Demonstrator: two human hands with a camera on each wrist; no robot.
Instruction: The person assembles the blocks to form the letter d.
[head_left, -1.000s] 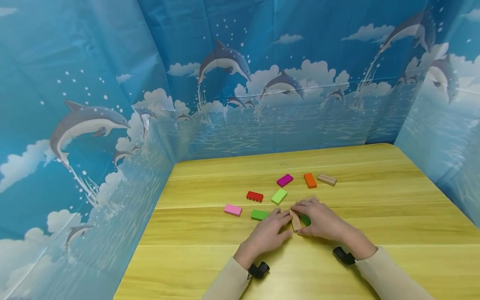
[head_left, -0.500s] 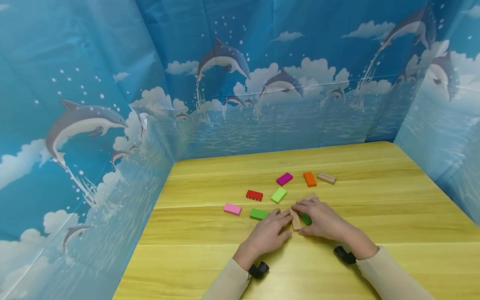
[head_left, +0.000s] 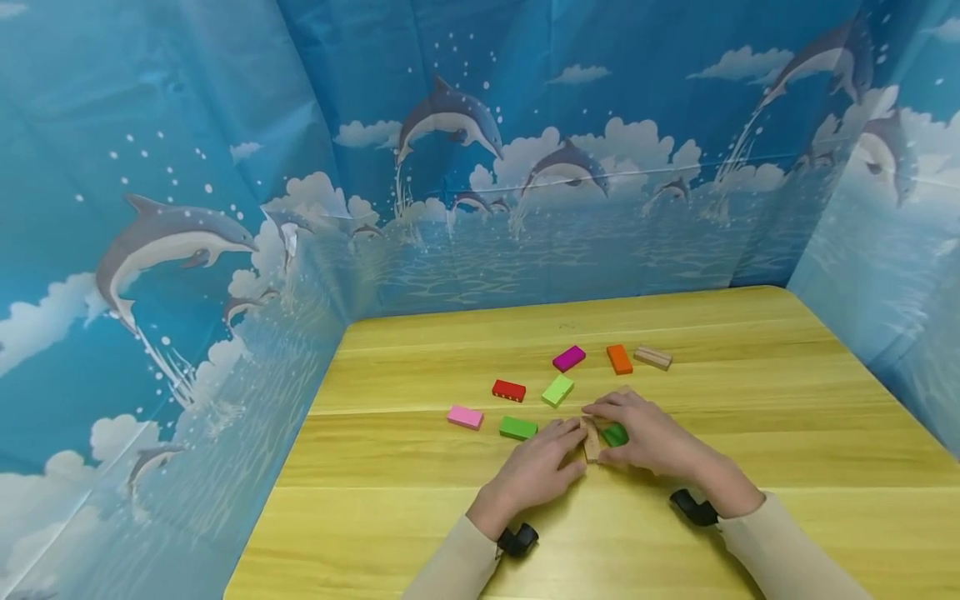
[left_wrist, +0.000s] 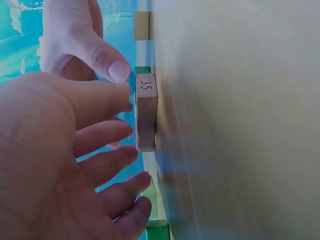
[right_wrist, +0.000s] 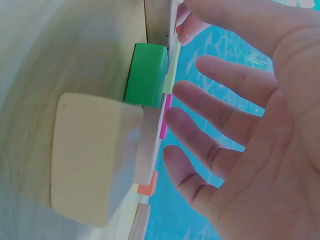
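Note:
A pale wooden block [head_left: 591, 440], marked "35" on its end in the left wrist view, lies between the two hands. My left hand [head_left: 536, 471] is at its left side with loosely bent fingers, the fingertips at or very near the block. On the other side, my right hand [head_left: 651, 433] arches with its thumb and index finger near the block's ends; contact cannot be made out. Under its palm is a dark green block [head_left: 615, 435]. The right wrist view shows that green block [right_wrist: 146, 75] beside a tan block [right_wrist: 82, 160], the fingers apart from both.
Around the hands lie a green block [head_left: 518, 428], a pink block [head_left: 466, 417], a red block [head_left: 509, 390], a lime block [head_left: 558, 391], a magenta block [head_left: 569, 358], an orange block [head_left: 619, 359] and a wooden block [head_left: 652, 357]. A dolphin-print curtain [head_left: 525, 250] borders the table [head_left: 420, 358].
My right hand has shifted slightly right and lifted its fingers a little, so more of the dark green block shows. The left hand and the blocks look nearly unmoved.

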